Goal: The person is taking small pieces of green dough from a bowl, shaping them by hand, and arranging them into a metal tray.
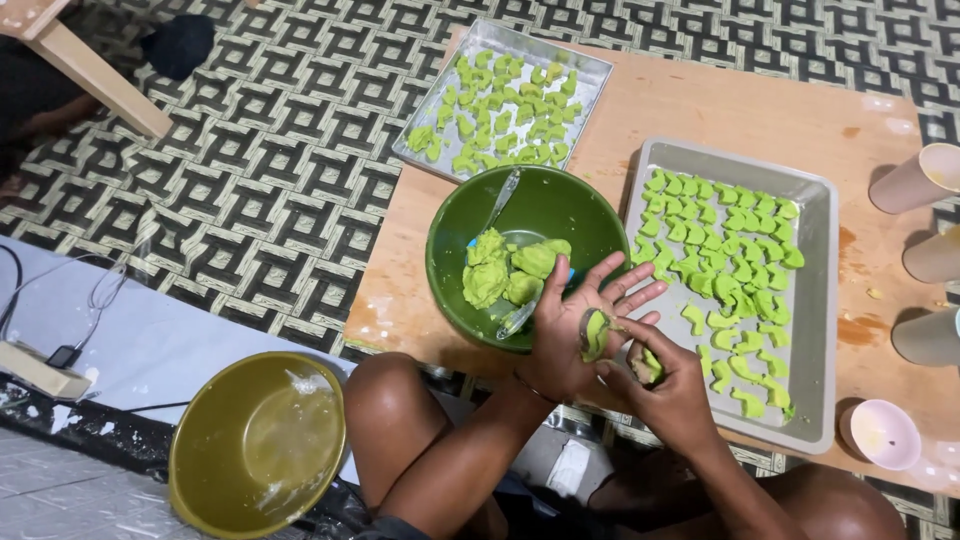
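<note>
At about eight o'clock in the view an empty olive-yellow bowl (257,443) sits on the pale floor sheet, smeared inside, just beside the person's bent knee. Up at eleven o'clock a small metal tray (592,72) lies tilted on the low wooden table (690,110), strewn with little curved green dough pieces. Near the centre a dark green bowl (580,205) rests at the table's near edge, holding lumps of green dough (505,272) and a spoon (499,201) leaning against its wall at twelve o'clock. The left hand (578,322) comes up from six o'clock, forearm rising between the knees, palm turned upward and fingers spread wide toward two o'clock over the bowl's rim; a flattened dough piece (595,335) lies on the open palm. The right hand (668,385) sits just beside it at four o'clock, wrist bent inward, fingers curled and pressed together, the fingertips touching the edge of the dough piece on the left palm while a further bit of green dough shows inside the curl. Beyond the hands, at three o'clock, a larger metal tray (822,300) carries rows of shaped green crescents. At the right edge stand pale cups (915,178), and a small pink bowl (884,434) at four o'clock.
</note>
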